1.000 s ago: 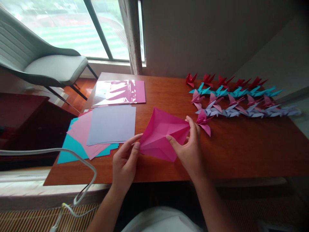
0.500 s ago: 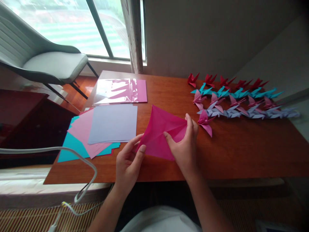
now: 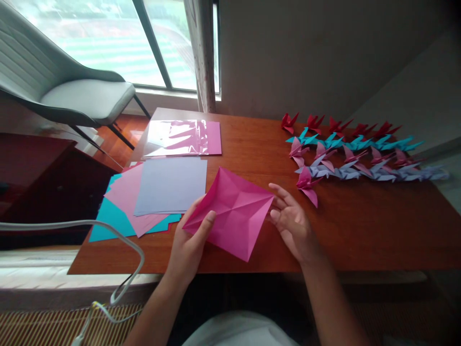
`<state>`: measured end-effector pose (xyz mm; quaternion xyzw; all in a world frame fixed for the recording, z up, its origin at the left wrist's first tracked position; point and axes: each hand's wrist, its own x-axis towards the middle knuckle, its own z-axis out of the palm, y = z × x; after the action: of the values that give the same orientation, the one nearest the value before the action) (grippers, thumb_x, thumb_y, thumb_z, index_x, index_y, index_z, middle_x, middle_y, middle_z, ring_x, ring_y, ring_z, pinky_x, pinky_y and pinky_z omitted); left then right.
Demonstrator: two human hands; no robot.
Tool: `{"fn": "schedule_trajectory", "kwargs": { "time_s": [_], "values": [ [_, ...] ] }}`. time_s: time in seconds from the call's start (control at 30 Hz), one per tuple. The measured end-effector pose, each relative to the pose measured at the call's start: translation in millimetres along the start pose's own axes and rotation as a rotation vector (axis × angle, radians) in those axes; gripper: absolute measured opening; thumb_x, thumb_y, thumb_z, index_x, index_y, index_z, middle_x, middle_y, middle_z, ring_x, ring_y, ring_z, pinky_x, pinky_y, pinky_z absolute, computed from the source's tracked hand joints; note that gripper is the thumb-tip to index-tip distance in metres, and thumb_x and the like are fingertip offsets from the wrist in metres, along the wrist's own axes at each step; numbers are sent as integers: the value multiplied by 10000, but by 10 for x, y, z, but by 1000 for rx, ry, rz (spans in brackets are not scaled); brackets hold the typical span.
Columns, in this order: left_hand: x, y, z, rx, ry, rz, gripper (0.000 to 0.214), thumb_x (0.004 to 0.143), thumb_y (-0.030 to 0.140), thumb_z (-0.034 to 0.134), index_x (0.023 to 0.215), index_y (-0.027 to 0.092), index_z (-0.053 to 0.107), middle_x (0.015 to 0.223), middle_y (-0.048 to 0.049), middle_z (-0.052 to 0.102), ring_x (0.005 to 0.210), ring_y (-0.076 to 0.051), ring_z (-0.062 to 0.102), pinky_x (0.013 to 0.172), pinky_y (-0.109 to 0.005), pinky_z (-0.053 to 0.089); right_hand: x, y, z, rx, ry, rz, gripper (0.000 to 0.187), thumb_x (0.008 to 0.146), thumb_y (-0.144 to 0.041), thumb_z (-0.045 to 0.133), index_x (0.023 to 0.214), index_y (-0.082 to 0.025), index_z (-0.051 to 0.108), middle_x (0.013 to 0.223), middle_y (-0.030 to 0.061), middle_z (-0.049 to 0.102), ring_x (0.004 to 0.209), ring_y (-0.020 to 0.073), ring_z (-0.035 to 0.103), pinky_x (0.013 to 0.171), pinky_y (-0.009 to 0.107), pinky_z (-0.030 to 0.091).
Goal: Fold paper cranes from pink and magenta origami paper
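A creased square of magenta origami paper [image 3: 232, 214] is held above the front of the table, its corners pointing left, right, back and toward me. My left hand [image 3: 190, 235] pinches the left corner, thumb on top and fingers underneath. Beside the right corner is my right hand [image 3: 291, 223], fingers apart and curved; its fingertips are close to the paper's edge, partly behind it. Fold lines cross at the sheet's middle. The nearest finished piece is a magenta paper crane [image 3: 307, 185], right of the paper.
Rows of folded cranes, such as a turquoise crane [image 3: 306, 138], line the table's [image 3: 360, 230] back right. Left lie lavender sheets [image 3: 173, 185], pink sheets [image 3: 124, 197], turquoise sheets [image 3: 108, 221] and a clear packet [image 3: 173, 139]. A white cable [image 3: 126, 235] loops at lower left; a chair [image 3: 86, 98] stands beyond.
The magenta paper has been opened out flatter and turned, showing its crease pattern. My right hand has let go of its right side and moved slightly right; my left still holds it.
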<state>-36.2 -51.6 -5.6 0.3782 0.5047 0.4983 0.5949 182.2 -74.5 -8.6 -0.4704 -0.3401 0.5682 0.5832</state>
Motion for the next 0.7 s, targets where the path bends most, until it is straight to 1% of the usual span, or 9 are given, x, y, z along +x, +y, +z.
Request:
{"fn": "schedule_trajectory", "kwargs": {
  "time_s": [0.07, 0.13, 0.2, 0.27, 0.33, 0.43, 0.57, 0.63, 0.7],
  "values": [
    [10, 37, 31, -123, -4, -94, 557, 819, 389, 794, 1325, 209, 648, 1244, -93, 726, 1212, -292, 646, 999, -343, 524, -33, -1, -43, 10, -91, 6, 675, 764, -415, 803, 1378, -276, 558, 1311, 125, 668, 1155, 307, 667, 987, 516, 539],
    [14, 83, 66, -211, -18, -194, 562, 803, 406, 805, 1298, 186, 654, 1178, -105, 748, 1133, -302, 688, 919, -349, 570, -60, 6, -76, -6, -151, 17, 739, 715, -445, 850, 1378, -291, 563, 1341, 119, 654, 1185, 316, 657, 994, 522, 538],
    [13, 120, 96, -244, -34, -265, 563, 788, 427, 813, 1269, 175, 664, 1108, -109, 765, 1045, -302, 722, 837, -340, 596, -78, 12, -94, -39, -179, 27, 824, 648, -479, 893, 1381, -295, 565, 1358, 113, 646, 1224, 327, 638, 998, 520, 542],
    [10, 139, 122, -246, -54, -298, 563, 783, 437, 817, 1259, 176, 668, 1054, -103, 775, 973, -289, 741, 784, -324, 603, -85, 12, -94, -76, -173, 18, 921, 587, -510, 919, 1402, -293, 548, 1367, 114, 642, 1252, 337, 621, 990, 521, 552],
    [5, 137, 146, -246, -82, -307, 549, 787, 435, 814, 1248, 171, 672, 1041, -104, 775, 942, -280, 746, 766, -316, 602, -89, 7, -78, -94, -142, -21, 986, 544, -528, 933, 1416, -291, 537, 1358, 117, 648, 1256, 346, 619, 977, 529, 562],
    [3, 111, 179, -246, -112, -303, 530, 798, 438, 805, 1231, 160, 678, 1042, -111, 772, 927, -275, 747, 745, -307, 600, -98, -3, -51, -58, -91, -53, 1000, 526, -533, 941, 1412, -306, 537, 1381, 107, 635, 1296, 352, 593, 1017, 547, 540],
    [29, 77, 215, -237, -100, -279, 580, 800, 462, 796, 1289, 183, 655, 1058, -104, 771, 912, -271, 752, 744, -312, 606, -129, 3, -68, -13, -136, 4, 1059, 498, -497, 963, 1436, -323, 502, 1454, 88, 582, 1368, 346, 528, 1104, 548, 471],
    [48, 68, 227, -230, -110, -270, 595, 801, 461, 796, 1313, 197, 644, 1088, -104, 768, 943, -279, 749, 768, -325, 609, -149, 22, -92, -1, -127, 0, 1050, 496, -476, 967, 1429, -312, 514, 1452, 88, 584, 1367, 342, 528, 1114, 542, 460],
    [63, 60, 234, -223, -130, -250, 584, 808, 444, 795, 1319, 207, 646, 1125, -106, 763, 1006, -287, 736, 827, -337, 602, -161, 46, -114, -1, -83, -13, 987, 517, -444, 965, 1402, -305, 548, 1440, 83, 595, 1356, 334, 540, 1109, 527, 471]
  ]
}}
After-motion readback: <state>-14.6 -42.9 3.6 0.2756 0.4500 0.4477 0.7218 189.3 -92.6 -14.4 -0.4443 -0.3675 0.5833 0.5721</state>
